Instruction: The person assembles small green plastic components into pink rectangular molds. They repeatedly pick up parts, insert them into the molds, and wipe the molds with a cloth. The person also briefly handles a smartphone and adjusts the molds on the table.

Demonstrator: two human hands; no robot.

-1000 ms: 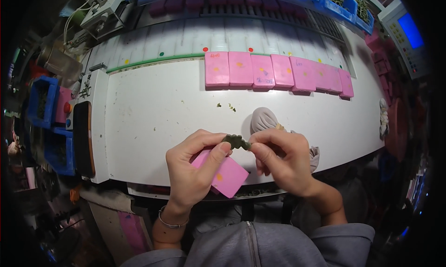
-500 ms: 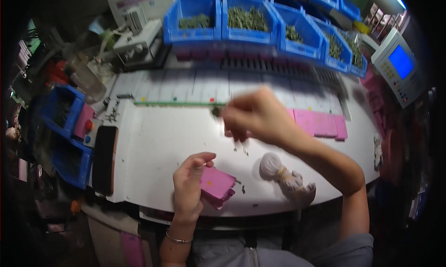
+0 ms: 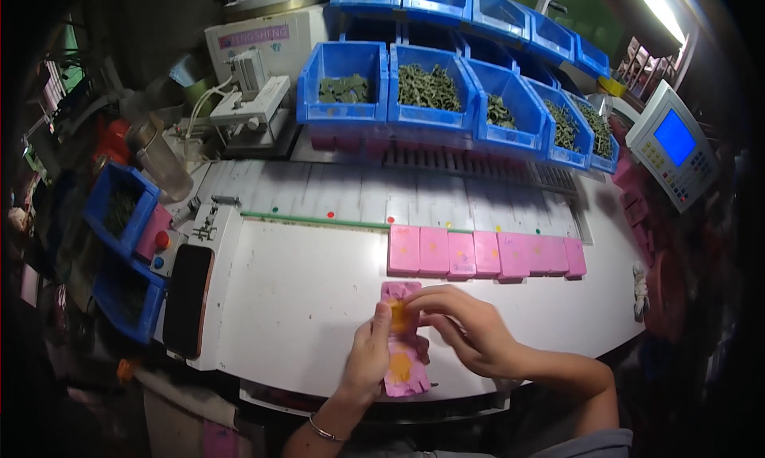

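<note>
A pink rubber mould [image 3: 407, 385] lies opened out, with an orange patch on each of its two halves. My left hand [image 3: 367, 361] is closed on its left side, thumb across the front. From the right my right hand [image 3: 476, 338] reaches over the upper half, fingers bent together at the orange patch. Anything pinched between those fingertips is too small or hidden to make out. Beyond both hands stands a row of closed pink moulds [image 3: 404, 251] along the back of the white worktop [image 3: 303, 299].
Blue bins [image 3: 427, 111] of small green pieces rise at the back. More blue bins [image 3: 119, 207] stand left, beside a dark phone [image 3: 189, 299]. A control panel with a blue screen [image 3: 673, 135] is at the right. A green strip [image 3: 311, 218] crosses the worktop.
My right hand has come down from above the worktop to the mould. The mould has moved slightly right and now lies opened. The view has tilted up; the white tied pouch no longer shows.
</note>
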